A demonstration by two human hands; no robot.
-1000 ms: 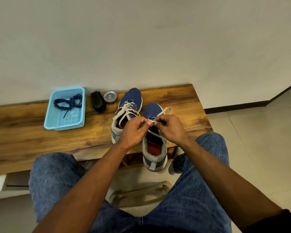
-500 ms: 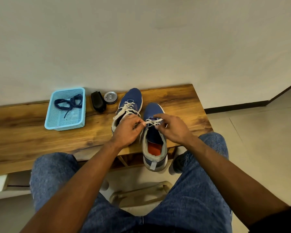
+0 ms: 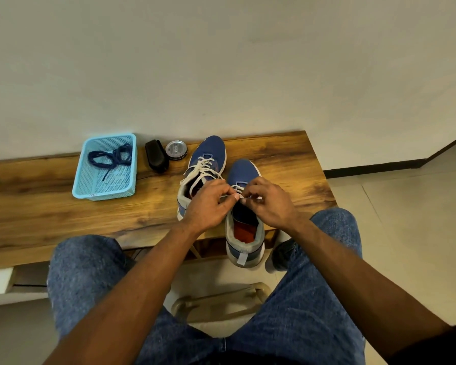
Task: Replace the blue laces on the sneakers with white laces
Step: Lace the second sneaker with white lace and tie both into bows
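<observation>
Two blue sneakers stand on the wooden bench (image 3: pixel 50 209). The left sneaker (image 3: pixel 208 154) carries a white lace threaded up its front. The right sneaker (image 3: pixel 244 225) sits nearer me, its heel past the bench edge, its orange insole showing. My left hand (image 3: pixel 208 204) and my right hand (image 3: pixel 271 201) meet over its tongue, each pinching the white lace (image 3: pixel 238 188) there. The blue laces (image 3: pixel 111 158) lie coiled in a light blue basket (image 3: pixel 88 191) at the left.
A black object (image 3: pixel 156 159) and a round tin (image 3: pixel 176 150) sit between the basket and the left sneaker. The wall runs right behind the bench. My knees in jeans flank a stool frame (image 3: pixel 221 301) below. Tiled floor lies to the right.
My hands pulled apart along the lace half a second ago, then came back together over the right sneaker's tongue. The loose lace loop past the right sneaker's toe is gone.
</observation>
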